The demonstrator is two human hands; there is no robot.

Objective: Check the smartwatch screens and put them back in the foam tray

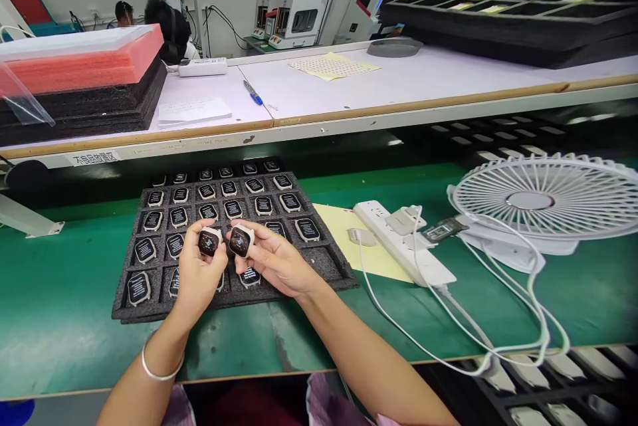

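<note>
My left hand (199,270) is closed around a smartwatch without a strap (209,240), its dark screen lit with a small picture and facing me. Pinched in my right hand (279,263) is a second smartwatch (241,240), held close beside the first, with a similar lit screen. Both are above a black foam tray (319,260) whose compartments hold several more watch bodies, such as one watch (138,288) at the near left corner. Those screens show lines of white text. My hands cover part of the middle compartments. At the tray's right near corner, one compartment holds no watch.
To the right lie a white power strip (403,243) with chargers and cables, yellow paper (339,226) and a white fan (543,197). A raised shelf (309,104) crosses behind, bearing pink foam (90,67), a blue pen (252,92) and black trays (498,27). People sit beyond it.
</note>
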